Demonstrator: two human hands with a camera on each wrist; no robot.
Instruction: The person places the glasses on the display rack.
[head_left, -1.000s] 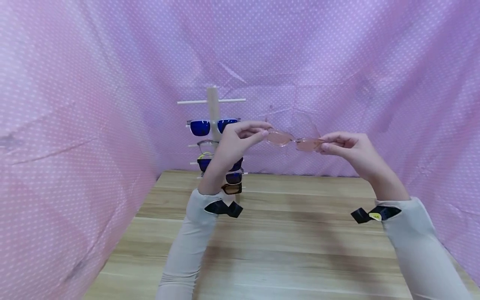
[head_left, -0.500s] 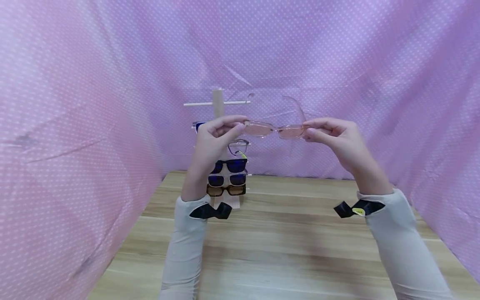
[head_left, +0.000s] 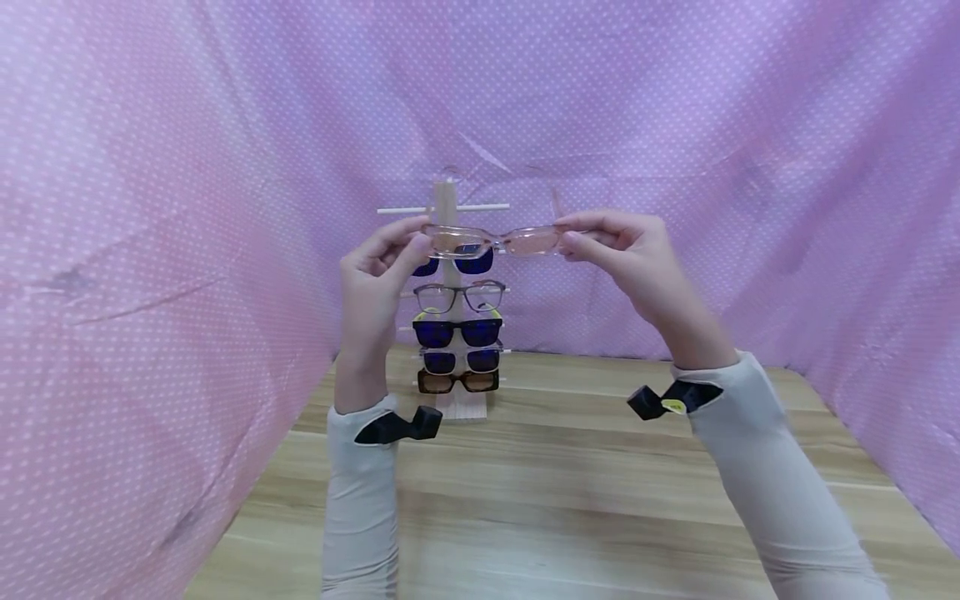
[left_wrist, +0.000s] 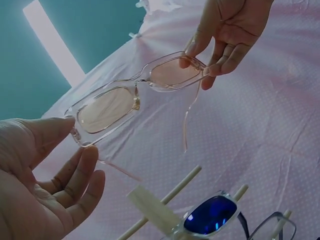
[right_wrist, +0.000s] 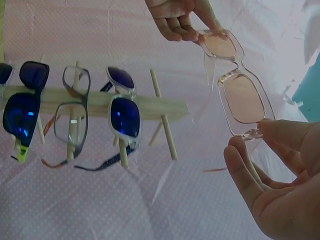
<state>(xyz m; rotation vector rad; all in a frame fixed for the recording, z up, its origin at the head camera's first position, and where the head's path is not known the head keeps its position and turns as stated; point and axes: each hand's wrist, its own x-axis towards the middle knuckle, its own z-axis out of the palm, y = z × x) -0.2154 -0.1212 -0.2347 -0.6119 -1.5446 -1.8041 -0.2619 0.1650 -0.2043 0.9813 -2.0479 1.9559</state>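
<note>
Between both hands is a pair of sunglasses point(head_left: 531, 242) with a clear frame and pale orange lenses, its temples unfolded and pointing away. My left hand point(head_left: 375, 287) pinches the left outer corner of the frame between thumb and fingers. At the opposite corner my right hand point(head_left: 630, 258) pinches in the same way. In the head view the sunglasses overlap the upper part of a wooden display stand point(head_left: 461, 407), just below its bare top rod point(head_left: 483, 207). The left wrist view shows the sunglasses point(left_wrist: 106, 110) apart from the stand's rods.
Lower rods carry blue-lensed sunglasses point(head_left: 474, 263), grey-framed eyeglasses point(head_left: 486, 297), black sunglasses point(head_left: 480, 333), another dark-lensed pair point(head_left: 483, 361) and brown sunglasses point(head_left: 480, 382). The stand rises from a wooden table point(head_left: 555, 500). Pink dotted cloth point(head_left: 675, 108) hangs behind and at both sides.
Both hands have carried the orange-lensed sunglasses leftward and slightly up, from right of the stand to in front of its upper part. The frame has gone from tilted to nearly level.
</note>
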